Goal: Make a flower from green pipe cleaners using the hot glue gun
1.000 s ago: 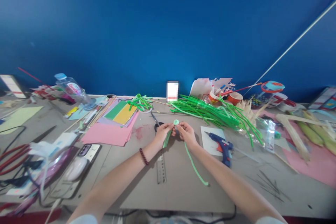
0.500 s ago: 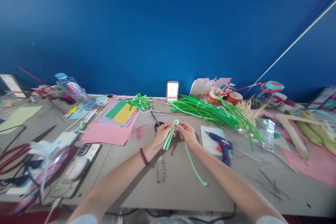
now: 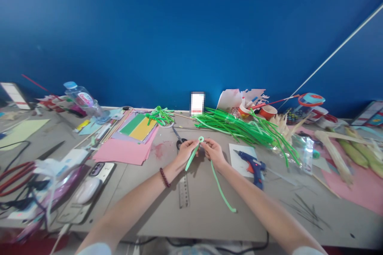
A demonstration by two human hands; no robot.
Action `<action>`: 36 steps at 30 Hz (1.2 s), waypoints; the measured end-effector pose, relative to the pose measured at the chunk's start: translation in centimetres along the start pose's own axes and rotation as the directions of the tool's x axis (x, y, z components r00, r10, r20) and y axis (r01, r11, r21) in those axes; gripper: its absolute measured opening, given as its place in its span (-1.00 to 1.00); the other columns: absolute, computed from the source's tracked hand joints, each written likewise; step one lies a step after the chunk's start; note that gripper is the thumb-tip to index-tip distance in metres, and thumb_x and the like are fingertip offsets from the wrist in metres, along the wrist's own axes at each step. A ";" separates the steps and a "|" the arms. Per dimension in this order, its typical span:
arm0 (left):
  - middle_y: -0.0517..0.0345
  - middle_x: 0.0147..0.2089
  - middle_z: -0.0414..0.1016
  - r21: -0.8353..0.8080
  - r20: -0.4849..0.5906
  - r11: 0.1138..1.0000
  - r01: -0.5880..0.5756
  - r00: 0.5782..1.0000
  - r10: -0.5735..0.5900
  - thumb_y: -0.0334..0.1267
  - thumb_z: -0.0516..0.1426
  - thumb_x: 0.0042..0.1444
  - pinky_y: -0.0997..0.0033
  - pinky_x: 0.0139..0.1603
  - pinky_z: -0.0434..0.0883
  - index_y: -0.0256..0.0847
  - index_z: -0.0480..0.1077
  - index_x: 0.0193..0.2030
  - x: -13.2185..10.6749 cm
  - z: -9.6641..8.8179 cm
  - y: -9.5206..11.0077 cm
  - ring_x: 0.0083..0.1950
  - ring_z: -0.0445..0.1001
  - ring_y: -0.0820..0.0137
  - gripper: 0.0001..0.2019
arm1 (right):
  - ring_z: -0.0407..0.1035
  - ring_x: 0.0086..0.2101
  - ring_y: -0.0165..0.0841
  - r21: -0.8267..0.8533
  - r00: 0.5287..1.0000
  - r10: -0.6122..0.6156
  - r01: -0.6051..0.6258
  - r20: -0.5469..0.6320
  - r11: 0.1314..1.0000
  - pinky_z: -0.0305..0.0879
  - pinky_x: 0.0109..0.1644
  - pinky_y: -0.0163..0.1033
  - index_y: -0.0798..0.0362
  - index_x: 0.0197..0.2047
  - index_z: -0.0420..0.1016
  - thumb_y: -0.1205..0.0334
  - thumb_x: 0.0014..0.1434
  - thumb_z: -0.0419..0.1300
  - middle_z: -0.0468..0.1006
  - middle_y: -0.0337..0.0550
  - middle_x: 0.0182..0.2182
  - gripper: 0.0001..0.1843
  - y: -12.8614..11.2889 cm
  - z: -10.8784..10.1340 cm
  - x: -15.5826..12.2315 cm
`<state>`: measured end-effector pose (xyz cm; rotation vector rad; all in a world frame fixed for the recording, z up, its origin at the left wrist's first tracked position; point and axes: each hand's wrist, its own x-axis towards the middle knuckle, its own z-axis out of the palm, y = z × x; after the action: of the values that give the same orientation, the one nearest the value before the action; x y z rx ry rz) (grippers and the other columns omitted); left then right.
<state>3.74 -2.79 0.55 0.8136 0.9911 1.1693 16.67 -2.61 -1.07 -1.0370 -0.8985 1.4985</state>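
Observation:
My left hand (image 3: 184,153) and my right hand (image 3: 213,152) meet over the grey table (image 3: 206,215), both pinching a light green pipe cleaner (image 3: 220,189). A small loop of it stands up between my fingertips. One tail runs down past my left fingers, the other trails from my right hand toward me and curls at its end. A clear ruler (image 3: 183,191) lies just below my hands. Black scissors (image 3: 178,139) lie just beyond my left hand.
A blue glue gun (image 3: 253,166) rests on white paper to the right. A heap of green pipe cleaners (image 3: 239,126) lies behind it. Pink and coloured paper sheets (image 3: 131,143), a water bottle (image 3: 82,99), a phone (image 3: 98,171) and cables sit left. Corn husks (image 3: 350,147) lie far right.
The loop between my fingertips has opened up from a tight coil into a small ring. My hands stay in the same spot.

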 end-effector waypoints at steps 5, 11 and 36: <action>0.25 -0.65 0.36 -0.005 0.032 1.000 0.006 0.999 -0.006 0.02 0.36 -0.36 0.55 -0.61 0.23 -0.32 0.45 -0.52 -0.2 0.1 0.4 -0.67 0.26 0.58 -0.59 | -0.18 -0.76 -0.66 0.002 1.000 0.006 -0.006 0.014 1.000 -0.28 -0.71 -0.45 0.09 -0.31 0.42 0.00 -0.20 0.38 0.05 -0.55 -0.76 -0.56 0.1 -0.2 0.1; 0.25 -0.64 0.36 -0.030 0.067 0.999 0.025 0.998 -0.023 -0.03 0.36 -0.33 0.57 -0.59 0.23 -0.33 0.47 -0.51 -0.3 0.0 0.6 -0.65 0.27 0.60 -0.62 | -0.21 -0.75 -0.66 0.022 0.999 0.024 -0.025 0.043 0.999 -0.28 -0.71 -0.47 0.09 -0.32 0.41 0.01 -0.18 0.38 0.01 -0.56 -0.78 -0.58 0.1 -0.4 0.2; 0.11 -0.50 0.48 0.477 0.059 0.800 -0.365 0.921 0.385 -0.21 0.17 0.02 0.50 -0.38 0.25 -0.20 0.52 -0.42 -0.8 -0.3 -0.2 -0.44 0.38 0.39 -0.85 | -0.16 -0.76 -0.65 -0.003 0.999 -0.041 0.040 -0.018 0.999 -0.26 -0.69 -0.44 0.07 -0.32 0.39 -0.02 -0.22 0.38 0.06 -0.56 -0.75 -0.54 -0.2 0.4 0.0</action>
<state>3.46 -3.59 0.36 1.4443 1.2134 1.2938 16.35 -2.62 -0.73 -1.0270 -0.9034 1.4524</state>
